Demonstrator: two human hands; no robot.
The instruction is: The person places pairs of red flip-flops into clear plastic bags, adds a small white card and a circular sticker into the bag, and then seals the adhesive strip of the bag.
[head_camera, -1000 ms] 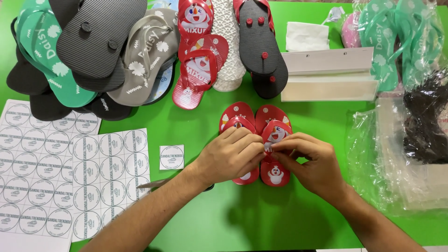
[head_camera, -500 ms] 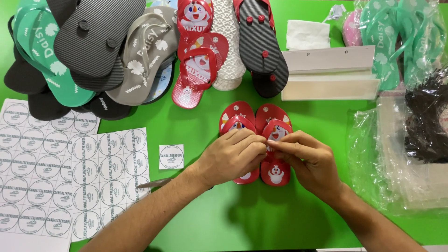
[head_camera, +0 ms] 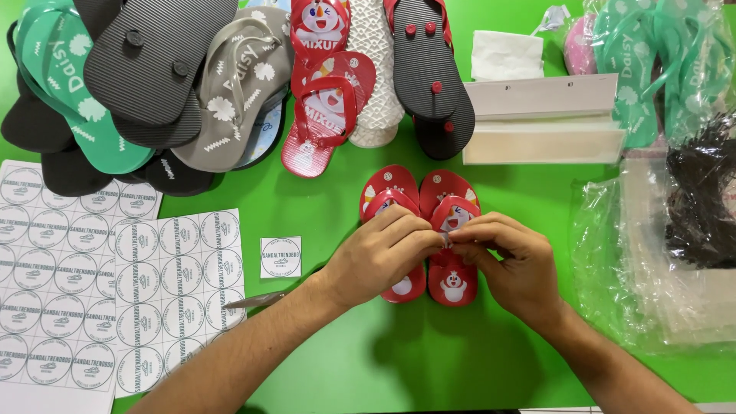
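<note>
Both hands, left hand [head_camera: 383,257] and right hand [head_camera: 510,261], pinch something tiny, unclear, over the small red sandal pair [head_camera: 452,287] at desk [head_camera: 345,368] centre. Risk: pinch slips, piece drops toward 6 o'clock.

left hand [head_camera: 381,257]: fingertips pinched over small red sandals [head_camera: 420,230]
right hand [head_camera: 510,261]: pinching, meeting the left
worktop [head_camera: 429,360]: green
left side: round sticker sheets [head_camera: 100,291]
top: heaped sandals [head_camera: 230,84]
</note>
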